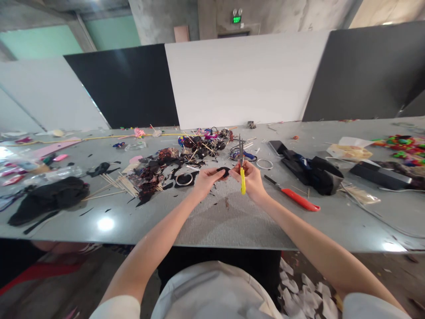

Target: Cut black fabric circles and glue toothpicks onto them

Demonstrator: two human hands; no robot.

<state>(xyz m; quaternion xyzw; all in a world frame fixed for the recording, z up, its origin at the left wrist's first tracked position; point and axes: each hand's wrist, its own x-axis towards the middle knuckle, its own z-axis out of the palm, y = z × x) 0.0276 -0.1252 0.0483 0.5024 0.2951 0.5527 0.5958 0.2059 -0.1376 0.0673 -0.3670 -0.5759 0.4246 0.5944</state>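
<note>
Near the middle of the grey table (pixel 229 226), my left hand (pixel 206 179) pinches a small dark piece of fabric (pixel 223 172). My right hand (pixel 249 178) is closed around yellow-handled scissors (pixel 243 177), whose blades point up and away from me. Its fingertips also touch the right edge of the dark piece. Just left of my left hand lies a pale ring (pixel 183 179) on black scraps. Beyond both hands sits a pile of dark bundles with thin sticks (pixel 202 148). A white ring (pixel 264 164) lies right of my right hand.
A red-handled knife (pixel 300 199) lies to the right, near a black strap-like item (pixel 310 175) and a dark box (pixel 380 175). Wooden sticks (pixel 124 184) and black cloth (pixel 55 199) lie left. A yellow cord (pixel 96 138) runs along the back.
</note>
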